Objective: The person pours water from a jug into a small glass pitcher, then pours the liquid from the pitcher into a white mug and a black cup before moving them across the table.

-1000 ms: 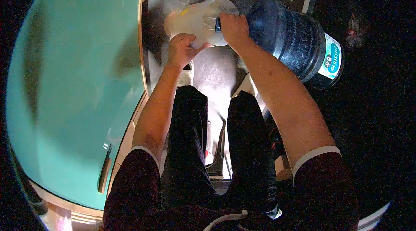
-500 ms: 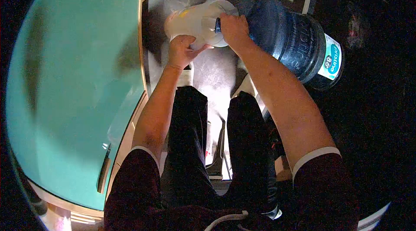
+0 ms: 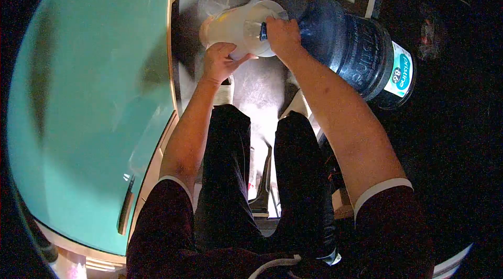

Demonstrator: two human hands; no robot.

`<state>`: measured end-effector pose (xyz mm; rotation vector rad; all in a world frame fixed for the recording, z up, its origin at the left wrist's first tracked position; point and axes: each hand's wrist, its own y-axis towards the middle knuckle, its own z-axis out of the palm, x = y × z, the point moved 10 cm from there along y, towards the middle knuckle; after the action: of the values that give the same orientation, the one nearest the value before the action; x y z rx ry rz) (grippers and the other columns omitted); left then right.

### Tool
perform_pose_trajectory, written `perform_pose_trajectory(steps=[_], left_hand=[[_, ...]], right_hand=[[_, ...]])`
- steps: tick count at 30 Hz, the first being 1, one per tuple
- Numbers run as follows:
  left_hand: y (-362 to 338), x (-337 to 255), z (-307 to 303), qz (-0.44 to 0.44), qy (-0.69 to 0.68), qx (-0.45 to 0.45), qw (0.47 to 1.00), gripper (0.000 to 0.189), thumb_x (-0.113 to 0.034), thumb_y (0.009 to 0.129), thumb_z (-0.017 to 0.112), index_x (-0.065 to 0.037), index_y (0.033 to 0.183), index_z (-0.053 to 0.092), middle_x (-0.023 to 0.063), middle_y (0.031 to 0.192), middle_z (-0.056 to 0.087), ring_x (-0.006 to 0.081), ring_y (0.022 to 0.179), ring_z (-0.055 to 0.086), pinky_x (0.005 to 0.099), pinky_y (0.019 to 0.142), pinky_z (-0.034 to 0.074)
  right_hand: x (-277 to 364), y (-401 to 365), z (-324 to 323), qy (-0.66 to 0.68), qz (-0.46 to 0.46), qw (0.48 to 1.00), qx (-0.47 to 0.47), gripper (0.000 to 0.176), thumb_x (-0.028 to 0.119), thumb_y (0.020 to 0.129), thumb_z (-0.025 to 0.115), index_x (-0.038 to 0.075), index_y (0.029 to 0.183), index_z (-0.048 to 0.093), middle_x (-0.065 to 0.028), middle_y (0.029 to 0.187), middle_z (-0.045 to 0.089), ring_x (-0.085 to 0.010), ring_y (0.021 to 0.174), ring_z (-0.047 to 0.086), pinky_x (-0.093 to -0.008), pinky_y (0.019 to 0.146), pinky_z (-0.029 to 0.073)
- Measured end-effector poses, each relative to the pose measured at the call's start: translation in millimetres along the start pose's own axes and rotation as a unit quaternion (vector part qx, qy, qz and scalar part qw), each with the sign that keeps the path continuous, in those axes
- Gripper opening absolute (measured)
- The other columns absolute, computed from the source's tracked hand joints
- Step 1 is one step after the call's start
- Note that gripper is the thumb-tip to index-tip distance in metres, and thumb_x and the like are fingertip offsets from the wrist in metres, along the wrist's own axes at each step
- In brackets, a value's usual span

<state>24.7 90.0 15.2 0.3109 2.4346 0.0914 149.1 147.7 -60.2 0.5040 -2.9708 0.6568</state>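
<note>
A whitish translucent container (image 3: 228,26) hangs over the floor, tilted on its side, with its wide rim toward the right. My left hand (image 3: 222,62) is wrapped round its lower side. The large blue water bottle (image 3: 346,48), labelled "pristine 8.6+", lies tipped, its neck pointing left into the container's mouth. My right hand (image 3: 283,35) grips the bottle near its neck, fingers closed at the container's rim. Whether water is flowing cannot be made out.
A teal table (image 3: 94,96) with a wooden edge fills the left side. A thin dark object (image 3: 126,211) lies near its lower edge. My legs are below, with a brightly lit patch of floor (image 3: 262,101) between them.
</note>
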Motion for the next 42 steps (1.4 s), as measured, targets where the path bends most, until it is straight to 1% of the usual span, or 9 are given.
perform_pose_trajectory(steps=[3, 5, 11, 15, 18, 26, 36, 40, 42], left_hand=[[-1, 0, -4, 0.010, -0.012, -0.024, 1.000, 0.044, -0.038, 0.057, 0.083, -0.007, 0.055, 0.052, 0.0084, 0.054, 0.053, 0.0271, 0.051, 0.054, 0.0366, 0.050, 0.044], [-6, 19, 9, -0.078, -0.012, 0.054, 0.995, 0.046, -0.038, 0.057, 0.083, -0.007, 0.053, 0.049, 0.0089, 0.053, 0.052, 0.0269, 0.050, 0.053, 0.0369, 0.049, 0.043], [-5, 3, -29, -0.029, -0.036, -0.004, 0.999, 0.047, -0.038, 0.057, 0.084, -0.007, 0.053, 0.049, 0.0095, 0.054, 0.051, 0.0270, 0.049, 0.052, 0.0364, 0.048, 0.042], [-8, 11, -32, -0.009, -0.086, -0.055, 0.995, 0.047, -0.039, 0.057, 0.084, -0.007, 0.055, 0.050, 0.0093, 0.054, 0.052, 0.0264, 0.049, 0.053, 0.0360, 0.048, 0.042], [2, -5, -45, -0.008, -0.097, -0.090, 0.991, 0.046, -0.039, 0.057, 0.084, -0.007, 0.056, 0.050, 0.0092, 0.054, 0.052, 0.0259, 0.049, 0.053, 0.0353, 0.047, 0.042], [12, -17, -65, -0.006, -0.124, -0.090, 0.988, 0.048, -0.036, 0.056, 0.085, -0.008, 0.053, 0.047, 0.0079, 0.052, 0.050, 0.0234, 0.045, 0.051, 0.0336, 0.044, 0.040], [35, -43, -122, -0.069, -0.204, -0.107, 0.971, 0.039, -0.032, 0.055, 0.087, -0.006, 0.058, 0.058, 0.0054, 0.055, 0.057, 0.0187, 0.046, 0.053, 0.0311, 0.044, 0.040], [46, -74, -133, -0.105, -0.199, -0.044, 0.973, 0.032, -0.024, 0.057, 0.087, -0.004, 0.068, 0.065, 0.0059, 0.065, 0.064, 0.0161, 0.054, 0.059, 0.0286, 0.053, 0.046], [50, -73, -137, -0.150, -0.240, -0.010, 0.959, 0.029, -0.017, 0.058, 0.086, -0.003, 0.075, 0.068, 0.0068, 0.071, 0.068, 0.0144, 0.061, 0.064, 0.0278, 0.059, 0.051]], right_hand=[[2, -4, -9, 0.005, -0.016, 0.999, -0.027, 0.012, 0.012, 0.082, 0.053, 0.009, 0.093, 0.058, -0.0125, 0.079, 0.068, -0.0275, 0.075, 0.067, -0.0416, 0.071, 0.048], [2, -7, -13, 0.016, -0.011, 1.000, -0.016, 0.011, 0.011, 0.080, 0.053, 0.008, 0.090, 0.057, -0.0133, 0.078, 0.067, -0.0282, 0.075, 0.067, -0.0418, 0.069, 0.048], [10, -24, -51, 0.058, -0.064, 0.988, -0.128, 0.015, 0.008, 0.075, 0.057, 0.006, 0.089, 0.055, -0.0137, 0.072, 0.063, -0.0316, 0.071, 0.064, -0.0426, 0.069, 0.046], [7, -31, -64, 0.072, -0.075, 0.990, -0.096, 0.028, 0.007, 0.066, 0.065, 0.005, 0.091, 0.053, -0.0154, 0.075, 0.062, -0.0321, 0.073, 0.062, -0.0425, 0.071, 0.046], [-1, -51, -101, 0.073, -0.108, 0.966, -0.225, 0.038, 0.007, 0.058, 0.071, 0.006, 0.090, 0.052, -0.0158, 0.079, 0.062, -0.0317, 0.076, 0.061, -0.0419, 0.073, 0.045], [-43, -64, -154, 0.089, 0.052, 0.991, -0.080, 0.054, 0.016, 0.059, 0.077, 0.009, 0.108, 0.055, -0.0177, 0.096, 0.063, -0.0348, 0.096, 0.058, -0.0409, 0.089, 0.045], [-135, -135, -231, 0.214, 0.101, 0.932, -0.273, 0.052, 0.019, 0.056, 0.080, 0.005, 0.102, 0.059, -0.0159, 0.096, 0.064, -0.0310, 0.090, 0.063, -0.0359, 0.081, 0.050], [-213, -201, -225, 0.409, 0.108, 0.834, -0.355, 0.041, 0.006, 0.064, 0.074, 0.005, 0.101, 0.056, -0.0061, 0.093, 0.065, -0.0166, 0.085, 0.063, -0.0314, 0.080, 0.049], [-229, -227, -235, 0.292, 0.127, 0.877, -0.359, 0.040, -0.004, 0.069, 0.070, 0.003, 0.104, 0.051, -0.0072, 0.096, 0.063, -0.0173, 0.092, 0.060, -0.0312, 0.086, 0.046]])
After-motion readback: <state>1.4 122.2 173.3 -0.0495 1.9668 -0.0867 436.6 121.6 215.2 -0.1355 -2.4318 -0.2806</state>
